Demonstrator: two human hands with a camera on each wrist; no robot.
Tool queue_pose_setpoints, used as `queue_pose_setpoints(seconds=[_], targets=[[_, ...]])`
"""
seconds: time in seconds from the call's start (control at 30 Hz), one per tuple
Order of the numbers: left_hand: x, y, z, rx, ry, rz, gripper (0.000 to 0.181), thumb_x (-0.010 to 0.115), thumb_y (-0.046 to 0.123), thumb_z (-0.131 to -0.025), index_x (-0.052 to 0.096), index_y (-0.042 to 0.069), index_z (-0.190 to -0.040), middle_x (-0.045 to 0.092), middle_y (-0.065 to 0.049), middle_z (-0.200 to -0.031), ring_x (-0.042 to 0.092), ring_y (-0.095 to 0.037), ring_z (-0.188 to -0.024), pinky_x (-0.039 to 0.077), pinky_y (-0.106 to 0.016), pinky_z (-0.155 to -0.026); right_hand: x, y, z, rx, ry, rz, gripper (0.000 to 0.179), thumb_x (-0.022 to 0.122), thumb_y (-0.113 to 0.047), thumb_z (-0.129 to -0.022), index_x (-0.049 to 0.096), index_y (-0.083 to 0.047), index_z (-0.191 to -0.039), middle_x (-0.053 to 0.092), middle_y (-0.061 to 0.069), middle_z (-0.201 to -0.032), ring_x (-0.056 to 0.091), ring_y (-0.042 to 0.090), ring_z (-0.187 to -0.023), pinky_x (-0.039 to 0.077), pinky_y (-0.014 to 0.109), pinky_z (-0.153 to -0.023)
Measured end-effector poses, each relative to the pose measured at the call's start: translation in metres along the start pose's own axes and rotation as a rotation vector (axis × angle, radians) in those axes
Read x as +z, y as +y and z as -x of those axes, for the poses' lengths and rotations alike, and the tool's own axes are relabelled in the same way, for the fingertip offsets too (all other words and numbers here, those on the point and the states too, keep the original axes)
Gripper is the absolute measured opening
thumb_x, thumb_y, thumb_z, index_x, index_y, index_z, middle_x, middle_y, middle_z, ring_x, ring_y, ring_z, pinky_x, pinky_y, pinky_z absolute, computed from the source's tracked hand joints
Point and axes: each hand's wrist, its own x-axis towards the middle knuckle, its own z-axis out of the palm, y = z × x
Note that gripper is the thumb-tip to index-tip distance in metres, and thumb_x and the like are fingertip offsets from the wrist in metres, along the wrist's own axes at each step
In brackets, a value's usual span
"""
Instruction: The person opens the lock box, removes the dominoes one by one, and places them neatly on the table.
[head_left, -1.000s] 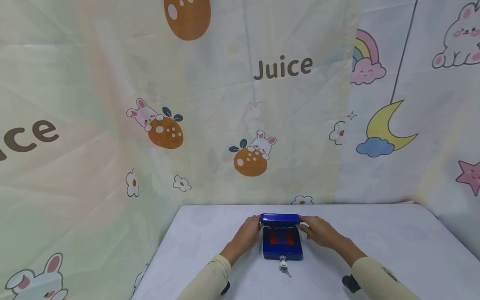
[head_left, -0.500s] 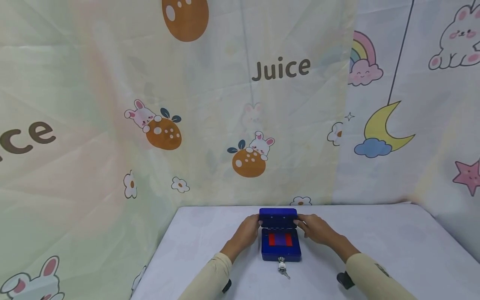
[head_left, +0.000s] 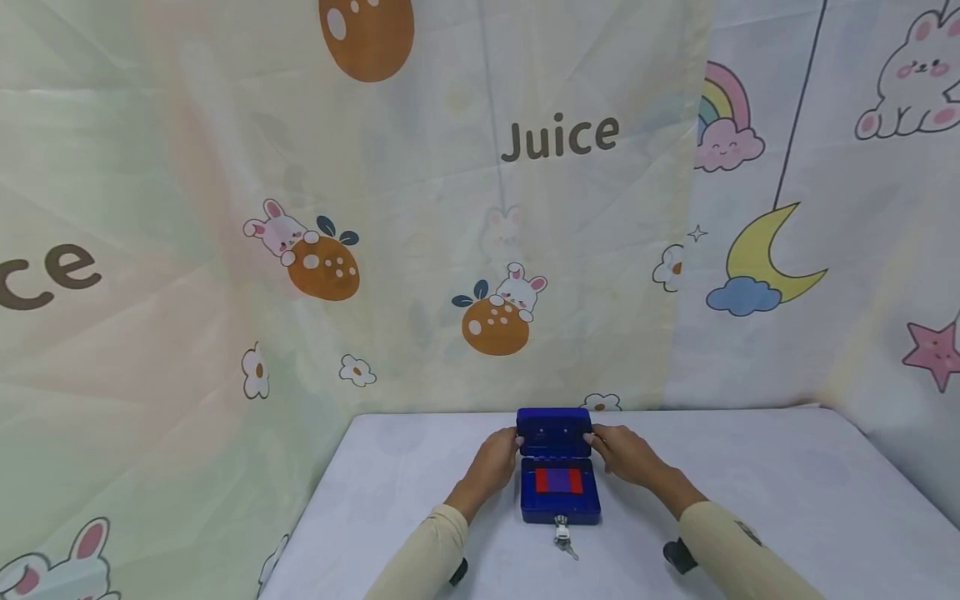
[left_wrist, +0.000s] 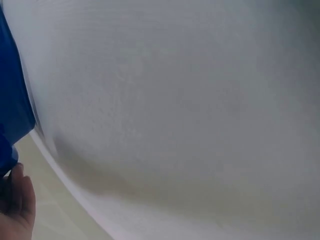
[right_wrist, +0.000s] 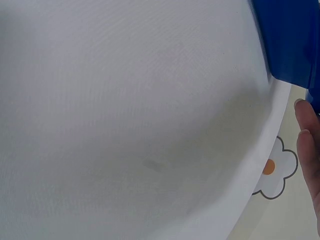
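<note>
The left hand point(head_left: 493, 462), at the lower middle of the head view, grips the left edge of a raised blue lid point(head_left: 555, 432), its thumb against the inner face and the other fingers mostly hidden behind. The right hand point(head_left: 628, 455), just right of it in the frame, holds the opposite edge in the same way, thumb in front and fingers bent toward the back. Between the two hands, at the bottom centre of the frame, the blue box point(head_left: 561, 507) rests on a white-covered table point(head_left: 397, 475), its lid joined along the far side and standing tilted up, so that the inside shows. Within lies a flat piece with a purple middle point(head_left: 558, 480) and red ends. A small bunch of keys point(head_left: 564, 543) hangs at the front of the box, reaching onto the table cover. Beige sleeves point(head_left: 423, 554) enter from the bottom edge, each with a dark object point(head_left: 680, 557) beneath the wrist. In the left wrist view, blue shows at the left edge, above fingers in the lower left; in the right wrist view, at the upper right. A printed curtain point(head_left: 420, 208) fills the upper frame, with "Juice" lettering above the box.
</note>
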Motion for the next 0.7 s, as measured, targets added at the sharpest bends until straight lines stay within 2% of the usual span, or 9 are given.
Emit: queue_pose_setpoints(seconds=[0.17,0.33,0.5,0.7], targets=[[0.0017,0.0018,-0.0012,-0.046,0.014,0.006,0.019,0.047,0.016,-0.1,0.062,0.006,-0.096,0.064,-0.001,-0.083,0.062,-0.017,-0.082,0.051,-0.034,-0.074,0.0009,-0.001,-0.0017,0.008,0.005,0.006,0.021,0.048,-0.025,-0.1,0.06,-0.007,-0.1,0.059,0.004,-0.076,0.054,0.013,-0.059,0.045,0.028,-0.053],[0.0017,0.0017,-0.0028,-0.053,0.03,-0.007,0.019,0.048,0.017,-0.099,0.061,0.007,-0.089,0.059,0.001,-0.073,0.056,-0.013,-0.068,0.049,-0.031,-0.062,0.0018,-0.0011,-0.0036,0.004,0.018,0.025,0.021,0.047,-0.026,-0.1,0.059,-0.009,-0.097,0.058,0.004,-0.074,0.053,0.012,-0.057,0.044,0.027,-0.052],[0.0008,0.002,-0.0034,-0.058,0.027,0.008,0.021,0.048,0.018,-0.099,0.06,0.007,-0.087,0.058,0.002,-0.071,0.053,-0.012,-0.065,0.047,-0.031,-0.059,0.0019,-0.002,-0.0041,0.008,0.02,0.03,0.021,0.047,-0.026,-0.1,0.059,-0.009,-0.098,0.059,0.004,-0.075,0.053,0.012,-0.058,0.044,0.026,-0.053],[0.0012,0.0035,-0.0031,-0.098,-0.008,0.046,0.024,0.047,0.024,-0.1,0.062,0.007,-0.091,0.059,0.003,-0.075,0.053,-0.01,-0.069,0.047,-0.03,-0.062,-0.0008,-0.005,-0.0008,0.018,0.004,0.041,0.023,0.048,-0.028,-0.1,0.06,-0.008,-0.102,0.059,0.003,-0.075,0.053,0.012,-0.058,0.045,0.026,-0.053]])
